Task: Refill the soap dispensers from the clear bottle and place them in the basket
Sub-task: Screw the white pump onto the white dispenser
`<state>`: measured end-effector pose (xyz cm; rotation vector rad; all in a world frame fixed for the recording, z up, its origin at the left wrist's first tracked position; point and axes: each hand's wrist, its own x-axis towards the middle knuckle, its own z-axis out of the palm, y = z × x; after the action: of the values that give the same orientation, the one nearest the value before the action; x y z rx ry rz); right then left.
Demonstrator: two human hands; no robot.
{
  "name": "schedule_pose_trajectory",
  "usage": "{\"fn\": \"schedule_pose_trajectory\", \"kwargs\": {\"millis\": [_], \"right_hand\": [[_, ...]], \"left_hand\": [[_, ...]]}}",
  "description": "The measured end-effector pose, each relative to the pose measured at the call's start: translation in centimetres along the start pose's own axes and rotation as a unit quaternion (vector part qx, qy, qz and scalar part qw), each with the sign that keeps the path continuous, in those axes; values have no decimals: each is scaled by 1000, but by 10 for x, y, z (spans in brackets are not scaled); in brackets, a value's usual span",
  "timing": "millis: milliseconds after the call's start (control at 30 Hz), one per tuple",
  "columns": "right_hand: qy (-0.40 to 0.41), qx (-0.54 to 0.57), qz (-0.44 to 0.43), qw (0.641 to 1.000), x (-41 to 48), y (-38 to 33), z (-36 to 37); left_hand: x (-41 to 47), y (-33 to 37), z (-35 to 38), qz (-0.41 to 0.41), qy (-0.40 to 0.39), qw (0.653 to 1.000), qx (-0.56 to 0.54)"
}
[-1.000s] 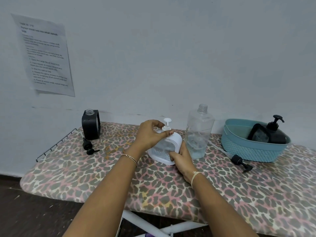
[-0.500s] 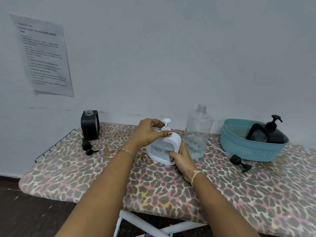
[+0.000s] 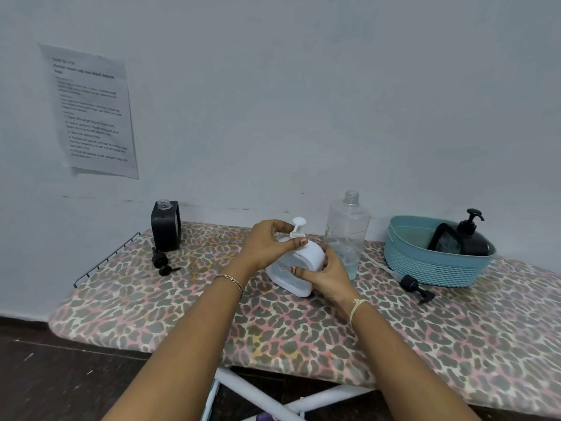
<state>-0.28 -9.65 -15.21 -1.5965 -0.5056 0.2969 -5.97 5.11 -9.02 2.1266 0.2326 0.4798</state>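
Both hands are on the white dispenser (image 3: 312, 253), dead ahead of me. Left hand (image 3: 267, 243) is curled over the top, thumb and fingertips pinching the collar of the white pump (image 3: 299, 226). I read that as screwing the pump home, so the grip sits low at the thread, not up on the nozzle. Right hand (image 3: 326, 273) wraps the body's right side, thumb across the front face, fingers gone round the back. That's the brace: it stops the body turning or skating on the cloth while the left twists. Dispenser is upright, base flat on the board (image 3: 455, 329).

Just beyond the right hand stands the clear bottle (image 3: 347, 235), uncapped, with what looks like a little liquid low down, parked close so pouring is a short reach. Touching the dispenser or not, I cannot tell.

Right of that hand, on the cloth, a tubed pump (image 3: 416, 287) lies loose, probably the bottle's own. Past it sits the basket (image 3: 434, 268), with a black dispenser (image 3: 470, 238) tilted inside, pump on. One delivered, I'd say.

Well off to the left of the left hand, by the wall, an open dispenser (image 3: 166, 226) stands with a bare neck, and a short pump (image 3: 162, 262) lies just in front of it. Next in line, by my judgement. Up the wall above it, a printed sheet (image 3: 91, 110), too blurred to read.
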Motion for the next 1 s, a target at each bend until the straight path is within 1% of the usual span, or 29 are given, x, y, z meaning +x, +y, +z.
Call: {"fn": "schedule_pose_trajectory", "kwargs": {"millis": [300, 467, 567, 767, 867, 1000], "right_hand": [[36, -92, -66, 993, -31, -31, -44], [67, -101, -83, 989, -49, -42, -89], [110, -84, -79, 987, -55, -44, -120], [203, -119, -96, 967, -53, -57, -169], [262, -144, -107, 948, -43, -67, -183], [335, -179, -127, 916, -21, -78, -197]], "left_hand": [[-24, 42, 26, 10, -21, 999, -48], [-30, 64, 55, 28, -41, 995, -92], [-31, 74, 75, 35, -50, 994, -88], [-33, 85, 112, 38, -109, 990, -81], [-25, 88, 126, 30, -138, 986, -84], [-9, 97, 145, 50, -147, 985, -76]]}}
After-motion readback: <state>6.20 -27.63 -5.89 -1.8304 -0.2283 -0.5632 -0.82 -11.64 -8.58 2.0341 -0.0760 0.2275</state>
